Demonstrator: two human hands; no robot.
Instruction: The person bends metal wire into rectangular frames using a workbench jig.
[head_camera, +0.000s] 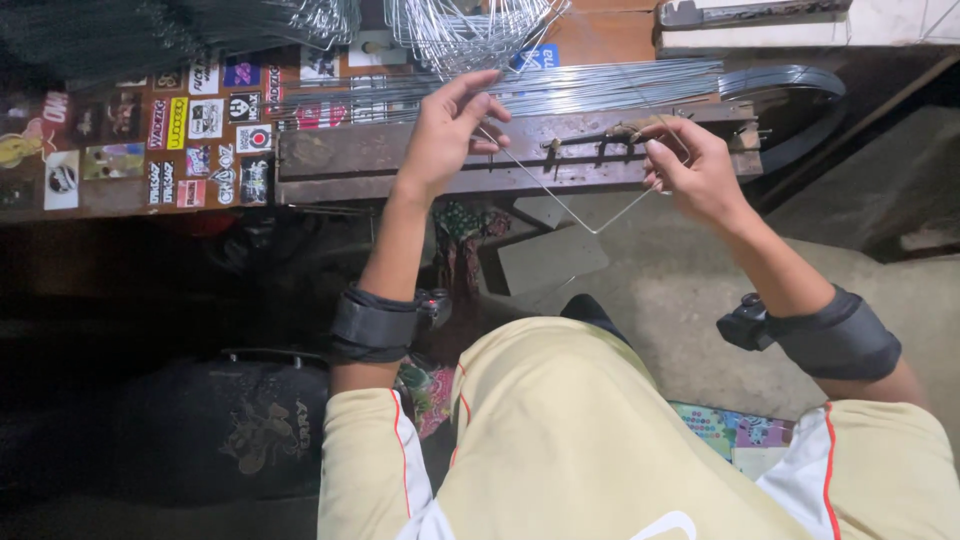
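Cream-sleeved arms with dark wrist bands reach to a wooden jig. Both hands pinch one bent wire, left hand and right hand each closed on an end, its corner hanging toward the knees. Small colourful square stickers cover the bench at left; straight wire bundles lie behind.

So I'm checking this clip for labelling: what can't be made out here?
- Head view: where the bent wire sits inside the left hand and right hand; the fingers cover its ends.
- The pile of bent wires is cut off by the top edge.
- The floor at lower left is too dark.
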